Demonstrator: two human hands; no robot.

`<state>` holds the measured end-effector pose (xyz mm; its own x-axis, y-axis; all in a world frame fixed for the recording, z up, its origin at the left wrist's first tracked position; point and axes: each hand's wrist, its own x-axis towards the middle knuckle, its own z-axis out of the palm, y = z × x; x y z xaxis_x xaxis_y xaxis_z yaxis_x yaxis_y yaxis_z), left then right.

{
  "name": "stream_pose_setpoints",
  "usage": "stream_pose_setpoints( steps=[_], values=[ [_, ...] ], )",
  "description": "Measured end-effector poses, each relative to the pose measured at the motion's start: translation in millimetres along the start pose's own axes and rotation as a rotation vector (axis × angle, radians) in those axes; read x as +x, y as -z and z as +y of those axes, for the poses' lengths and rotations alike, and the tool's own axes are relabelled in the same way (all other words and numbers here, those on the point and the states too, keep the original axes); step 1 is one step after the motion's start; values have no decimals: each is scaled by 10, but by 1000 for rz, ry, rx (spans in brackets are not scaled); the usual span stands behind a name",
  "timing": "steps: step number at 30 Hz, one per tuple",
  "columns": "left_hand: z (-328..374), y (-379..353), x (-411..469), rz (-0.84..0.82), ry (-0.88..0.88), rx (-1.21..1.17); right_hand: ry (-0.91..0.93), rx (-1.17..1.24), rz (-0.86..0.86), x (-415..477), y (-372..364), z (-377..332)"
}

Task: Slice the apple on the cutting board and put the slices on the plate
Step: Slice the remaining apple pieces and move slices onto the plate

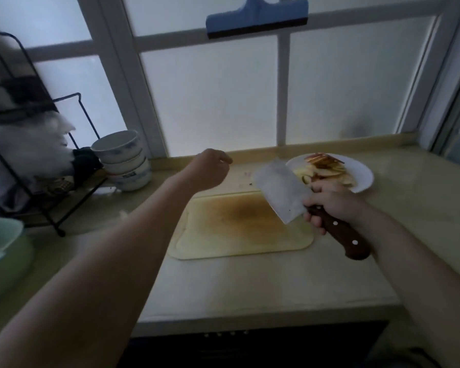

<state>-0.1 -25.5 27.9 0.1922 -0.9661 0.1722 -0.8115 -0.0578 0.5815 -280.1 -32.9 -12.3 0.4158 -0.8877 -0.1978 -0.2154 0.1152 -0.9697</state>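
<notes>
Pale wooden cutting board (239,229) near me looks bare, so slicing's done I reckon. My right hand (329,205) grips the wood-handled steel cleaver (282,192); my left hand (210,168) is curled further back, can't tell if it's holding anything. The apple slices (327,168) are on the round white plate (363,179), far right; next, just park the cleaver.

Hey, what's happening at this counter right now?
A person seems about done slicing an apple. The right hand grips a cleaver by its wooden handle, blade raised over the far corner of the board, next to the plate. The slices are piled on the plate, and no apple shows on the board. The left hand is held out past the board, fingers curled; whether it holds anything is hidden.
</notes>
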Motion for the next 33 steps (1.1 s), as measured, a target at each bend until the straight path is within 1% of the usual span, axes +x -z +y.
stream_pose_setpoints(
  steps=[6,12,16,17,18,20,21,22,25,33],
  values=[
    [-310,-23,-321,-18,6,56,-76,-129,6,21,-76,154],
    [-338,-137,-465,-25,8,62,-102,-208,31,34,-83,212],
    [-378,-194,-512,-49,20,52,-174,-292,55,0,-96,199],
    [-387,-206,-520,-52,22,54,-180,-360,73,-9,-110,188],
    [-398,-215,-523,-52,30,50,-169,-486,92,-16,-116,171],
    [-430,-211,-500,-23,64,0,-115,-851,124,-31,-104,112],
    [-453,-193,-480,2,94,-58,-92,-967,132,-38,-104,80],
    [-468,-164,-465,25,127,-118,-82,-1021,123,-35,-98,67],
    [-512,-105,-444,57,166,-198,-99,-1055,75,20,-53,90],
    [-584,-156,-493,27,133,-138,-128,-1201,3,178,-40,107]
  ],
)
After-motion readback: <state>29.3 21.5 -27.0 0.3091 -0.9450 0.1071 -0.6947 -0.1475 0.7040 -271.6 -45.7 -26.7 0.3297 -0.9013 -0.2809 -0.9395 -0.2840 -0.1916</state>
